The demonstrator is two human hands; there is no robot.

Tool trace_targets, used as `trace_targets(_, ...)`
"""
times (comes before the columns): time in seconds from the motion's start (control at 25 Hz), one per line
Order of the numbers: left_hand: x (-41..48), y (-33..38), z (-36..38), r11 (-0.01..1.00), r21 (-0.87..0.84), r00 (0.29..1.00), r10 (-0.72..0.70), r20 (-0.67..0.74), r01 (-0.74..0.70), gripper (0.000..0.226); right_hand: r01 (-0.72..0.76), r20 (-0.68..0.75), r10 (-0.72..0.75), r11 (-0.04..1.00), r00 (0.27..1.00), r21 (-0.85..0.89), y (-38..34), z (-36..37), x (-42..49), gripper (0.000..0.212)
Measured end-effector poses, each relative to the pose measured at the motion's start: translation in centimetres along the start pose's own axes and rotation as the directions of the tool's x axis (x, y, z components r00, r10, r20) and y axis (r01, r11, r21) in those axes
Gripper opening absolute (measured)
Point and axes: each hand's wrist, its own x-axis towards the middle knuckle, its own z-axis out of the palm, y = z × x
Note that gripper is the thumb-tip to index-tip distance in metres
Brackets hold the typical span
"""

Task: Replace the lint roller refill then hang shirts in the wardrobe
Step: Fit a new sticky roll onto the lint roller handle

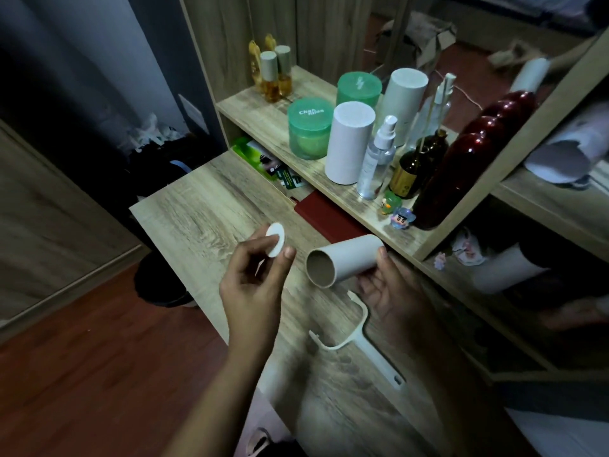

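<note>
My right hand (392, 291) grips an empty cardboard tube (342, 260), the used lint roller core, lying sideways above the wooden desk (204, 212) with its open end facing me. My left hand (253, 278) pinches a small white round end cap (276, 239) between thumb and fingers, a little to the left of the tube. The white lint roller handle (362, 341), a bare forked frame, lies flat on the desk just below my right hand. A fresh white refill roll (349, 143) stands upright on the shelf behind. No shirts are in view.
The raised shelf (263, 117) holds a green jar (309, 127), a spray bottle (377, 156), a dark red bottle (468, 163), perfume bottles (273, 74) and small figurines (395, 209). A mirror stands behind it. A dark bin (158, 282) sits left of the desk on red-brown floor.
</note>
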Motion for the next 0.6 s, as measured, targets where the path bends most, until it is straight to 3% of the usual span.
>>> trace_targets(0.2, -1.5, 2.8, 0.6, 0.962, -0.223, 0.979, 0.18, 0.095, -0.155, 0.018, -0.072, 0.085, 0.067, 0.996, 0.994, 0.059, -1.1, 0.8, 0.7, 0.037)
trace_targets(0.32, -1.7, 2.6, 0.8, 0.967, -0.201, 0.969, 0.188, 0.159, -0.154, 0.017, -0.093, 0.116, 0.086, 0.994, 0.99, 0.056, -1.3, 1.3, 0.4, 0.032)
trace_targets(0.48, -1.9, 2.6, 0.9, 0.966, -0.177, 0.959, 0.221, 0.177, -0.19, 0.019, -0.106, 0.135, 0.099, 0.993, 0.986, 0.046, -1.1, 1.3, 0.1, 0.057)
trace_targets(0.6, -2.1, 2.4, 0.8, 0.96, -0.077, 0.938, 0.281, 0.205, -0.27, 0.017, -0.098, 0.163, 0.088, 0.994, 0.983, 0.05, -1.3, 1.1, 0.0, 0.058)
